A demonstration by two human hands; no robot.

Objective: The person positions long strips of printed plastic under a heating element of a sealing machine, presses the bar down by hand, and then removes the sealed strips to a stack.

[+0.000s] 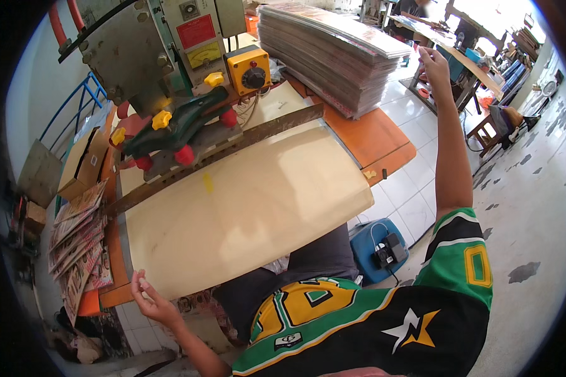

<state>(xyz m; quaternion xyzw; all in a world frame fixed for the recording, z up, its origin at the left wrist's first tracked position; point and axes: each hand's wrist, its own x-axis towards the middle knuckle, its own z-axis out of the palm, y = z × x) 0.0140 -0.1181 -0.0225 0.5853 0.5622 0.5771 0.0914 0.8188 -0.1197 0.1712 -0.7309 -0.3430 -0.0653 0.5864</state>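
Note:
A large cream sheet (251, 207) lies over the machine's work surface in front of me, its near edge overhanging above my lap. My left hand (154, 305) is beside the sheet's near left corner, fingers loosely bent and apart, with nothing visible in them. My raised right hand (435, 68) is at the far right, close to the corner of a tall stack of thin printed sheets (327, 56). Its fingertips are pinched together; whether anything is between them is too small to make out.
A press machine (129, 56) with a dark green clamp (176, 122) and yellow knobs stands behind the sheet. Beside it is a yellow control box (248, 70). Printed pieces (78, 232) and a cardboard box (83, 164) lie left. A blue stool (377, 248) holds a black adapter.

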